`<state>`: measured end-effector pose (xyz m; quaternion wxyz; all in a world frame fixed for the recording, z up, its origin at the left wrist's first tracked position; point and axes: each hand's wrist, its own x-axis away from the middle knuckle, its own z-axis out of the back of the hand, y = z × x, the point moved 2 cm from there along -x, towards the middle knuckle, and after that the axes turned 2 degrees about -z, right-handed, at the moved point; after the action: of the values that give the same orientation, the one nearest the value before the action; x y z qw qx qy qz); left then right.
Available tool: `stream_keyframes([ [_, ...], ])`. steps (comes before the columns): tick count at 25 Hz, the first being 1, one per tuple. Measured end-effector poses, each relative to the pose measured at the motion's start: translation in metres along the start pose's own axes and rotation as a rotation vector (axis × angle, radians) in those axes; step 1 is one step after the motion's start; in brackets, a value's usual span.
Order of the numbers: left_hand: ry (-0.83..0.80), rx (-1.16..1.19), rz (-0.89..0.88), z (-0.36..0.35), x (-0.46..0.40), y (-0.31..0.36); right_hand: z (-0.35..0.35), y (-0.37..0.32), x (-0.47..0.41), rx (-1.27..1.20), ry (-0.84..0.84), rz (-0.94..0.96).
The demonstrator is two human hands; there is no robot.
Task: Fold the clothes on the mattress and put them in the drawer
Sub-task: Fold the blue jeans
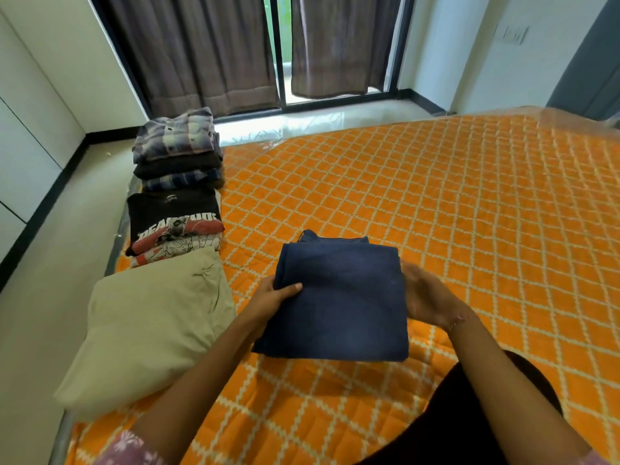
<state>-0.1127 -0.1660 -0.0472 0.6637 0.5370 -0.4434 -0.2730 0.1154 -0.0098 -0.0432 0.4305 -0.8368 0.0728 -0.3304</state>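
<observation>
I see the mattress (419, 196) carrying two folded stacks (176, 186) at its left edge, likely staged for the drawer. The navy garment (339, 300) lies folded before me; my left hand (271, 297) pinches its edge, my right hand (426, 293) flat against its side, squaring it.

One camera sits on the person's head, looking forward and down across the mattress (436, 213). The near part is very close below it; the curtains (201, 52) are far away at the top
</observation>
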Motion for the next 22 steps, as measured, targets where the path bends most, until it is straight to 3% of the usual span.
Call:
stream_keyframes([
  [2,-0.021,-0.038,-0.014,-0.003,-0.031,0.017,0.014,0.012,-0.025,0.181,0.168,0.041],
  [5,-0.008,-0.031,-0.045,-0.003,-0.091,0.047,0.021,-0.018,-0.067,0.052,0.428,0.214],
  [7,0.088,-0.271,-0.057,-0.001,-0.135,0.049,0.028,-0.030,-0.098,0.117,0.565,0.267],
  [9,0.113,-0.740,0.005,-0.007,-0.155,0.027,0.032,-0.017,-0.122,0.595,0.721,0.196],
  [11,0.073,-0.862,0.051,-0.018,-0.158,-0.005,0.031,0.007,-0.140,1.005,0.734,0.133],
  [14,0.094,-0.801,0.036,-0.020,-0.161,-0.023,0.029,0.016,-0.147,1.093,0.724,0.146],
  [17,0.125,-0.535,0.249,-0.006,-0.155,-0.025,0.032,0.014,-0.127,0.760,0.786,0.212],
  [19,0.098,-0.282,0.393,0.000,-0.137,-0.029,0.034,0.022,-0.112,0.600,0.822,0.084],
  [22,-0.004,-0.078,0.416,-0.004,-0.109,-0.032,0.035,0.032,-0.102,0.443,0.681,0.008],
])
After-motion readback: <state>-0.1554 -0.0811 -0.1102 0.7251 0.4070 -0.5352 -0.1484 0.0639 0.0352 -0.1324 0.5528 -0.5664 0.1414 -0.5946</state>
